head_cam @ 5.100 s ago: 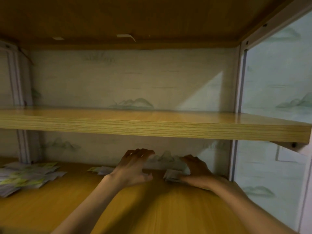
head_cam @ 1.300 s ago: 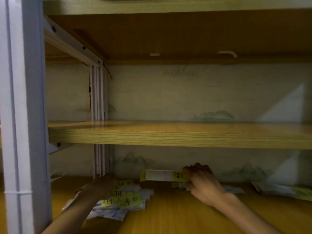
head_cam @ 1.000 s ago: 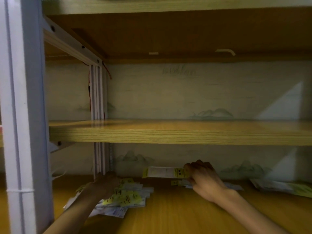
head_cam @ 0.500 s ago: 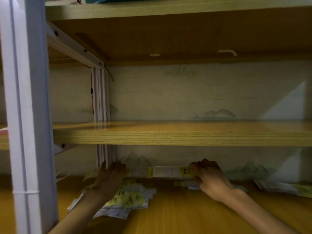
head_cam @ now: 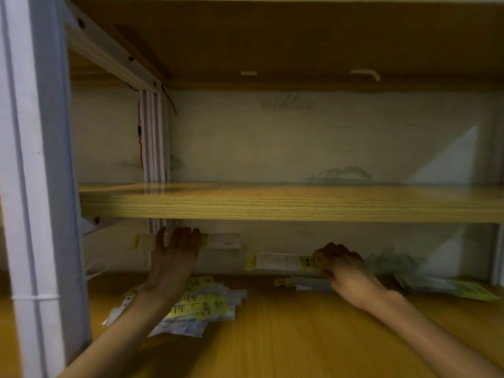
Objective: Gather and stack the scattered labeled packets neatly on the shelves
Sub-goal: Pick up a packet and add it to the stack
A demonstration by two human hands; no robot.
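Below: lower shelf point(head_cam: 300, 336) of a rack, seen from the near side. Left hand point(head_cam: 174, 257) raised, fingers nearly straight and close together, thumb hidden, pressed against a long packet point(head_cam: 221, 240) held up just under the middle shelf point(head_cam: 272, 203); whether pinched or merely propped, cannot tell. Right hand point(head_cam: 341, 264) curled, pinching the right end of a second packet point(head_cam: 283, 261), lifted clear of the board, level. Loose pile point(head_cam: 201, 306) of yellow-labelled packets lying near left, beneath the left forearm; thin strip pile point(head_cam: 302, 281) just under the right hand; further packets point(head_cam: 447, 287) far right against the back panel.

Handling, as judged: light, flat, flexible sachets, probably slick film; held at one end, only slight droop shown. Best taken by a short end or edge-on across the width, pinched between thumb and fingers; stacked by squaring edges against the board. Likely to slide off one another if tilted.
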